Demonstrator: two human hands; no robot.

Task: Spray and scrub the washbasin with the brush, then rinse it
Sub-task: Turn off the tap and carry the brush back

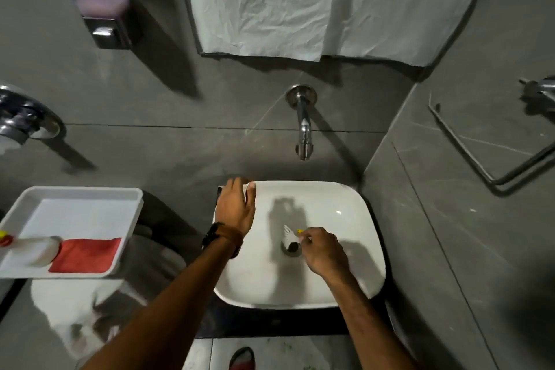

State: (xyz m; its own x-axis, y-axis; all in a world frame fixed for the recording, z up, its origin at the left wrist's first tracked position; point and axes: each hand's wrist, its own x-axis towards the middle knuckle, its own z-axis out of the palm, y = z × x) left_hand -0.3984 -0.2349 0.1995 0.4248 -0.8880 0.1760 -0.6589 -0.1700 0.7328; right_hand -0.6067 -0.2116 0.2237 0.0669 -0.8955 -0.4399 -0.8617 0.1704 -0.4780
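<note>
Washbasin (354, 249): white, rounded-square, lower centre of the frame, set against grey tiled walls. Drain (290, 247) dark, near the bowl's middle. Steel tap (304, 129) fixed to the wall just above, spout hanging over the back rim.

Right hand (326, 252): inside the bowl, just right of the drain, fingers curled tight around the brush (290, 235); white bristles and a bit of yellow handle sticking out toward the drain, bristles at or just above its edge — contact with the basin impossible to tell.

Left hand (236, 207): flat on the upper-left corner of the basin rim, fingers spread slightly and draped over the edge, gripping nothing. Dark band and brown strap on the wrist.

White tray (90, 192): left side of the frame, well apart from the basin. Inside it, a red cloth (87, 255) lying flat along the near edge, and a white spray bottle (36, 251) on its side, touching the cloth, red-and-yellow nozzle at the far left.

Soap dispenser (102, 3): upper left, on the wall, pinkish liquid inside. White crumpled sheet (315, 0): top centre, hanging above the tap. Metal towel rail (468, 144): right wall.
</note>
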